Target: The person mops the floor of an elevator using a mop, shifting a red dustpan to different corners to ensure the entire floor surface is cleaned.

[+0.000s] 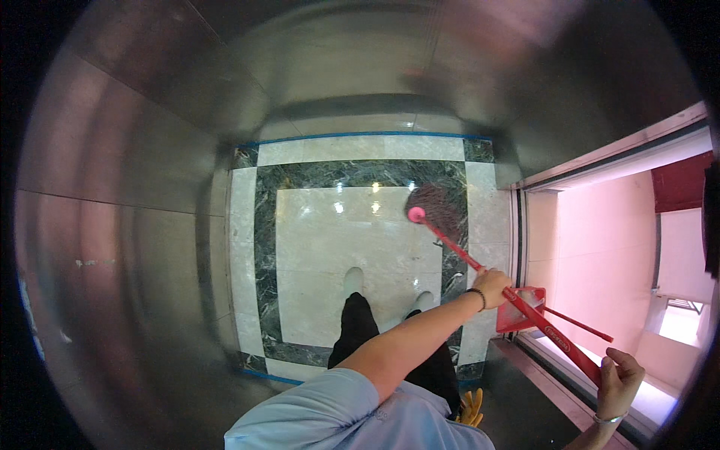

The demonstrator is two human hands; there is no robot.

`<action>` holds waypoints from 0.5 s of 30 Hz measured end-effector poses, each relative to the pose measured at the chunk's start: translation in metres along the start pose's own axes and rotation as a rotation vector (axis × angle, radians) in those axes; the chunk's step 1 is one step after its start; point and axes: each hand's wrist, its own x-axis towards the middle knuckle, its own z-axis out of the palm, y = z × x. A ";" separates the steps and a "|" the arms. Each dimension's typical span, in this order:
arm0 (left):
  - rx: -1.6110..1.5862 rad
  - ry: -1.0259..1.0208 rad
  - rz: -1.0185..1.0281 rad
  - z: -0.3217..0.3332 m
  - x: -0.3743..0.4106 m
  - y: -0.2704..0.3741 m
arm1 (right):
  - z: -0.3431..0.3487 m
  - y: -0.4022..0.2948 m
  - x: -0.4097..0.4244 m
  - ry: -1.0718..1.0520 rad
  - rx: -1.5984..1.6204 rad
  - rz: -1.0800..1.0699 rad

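A red-handled broom (pixel 469 260) slants across the right side of the view. Its dark reddish-brown head (pixel 441 205), with a round pink cap at the joint, rests on the marble floor and looks slightly blurred. My left hand (pixel 494 288), wearing a dark beaded bracelet, is wrapped around the middle of the handle. Farther back, my right hand (pixel 619 374), with a metal bangle at the wrist, holds the handle's upper end. A red dustpan (pixel 523 309) with a thin red stick stands by the doorway, partly hidden behind the broom handle.
Brushed metal walls (pixel 140 281) enclose the small lift-like cabin. The tiled floor (pixel 349 236) has a dark green marble border and blue edging strips. A door track (pixel 520 247) runs along the right, with a bright opening beyond. A yellow glove (pixel 471 408) hangs beside my hip.
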 end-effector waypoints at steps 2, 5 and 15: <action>0.024 0.148 -0.002 -0.014 -0.039 -0.038 | 0.024 -0.035 -0.008 -0.062 0.019 0.043; 0.025 0.324 -0.027 -0.059 -0.103 -0.101 | 0.081 -0.079 -0.016 -0.171 0.056 -0.045; 0.642 -0.239 -0.738 -0.210 -0.302 -0.349 | 0.366 -0.126 -0.060 -1.150 0.070 -0.490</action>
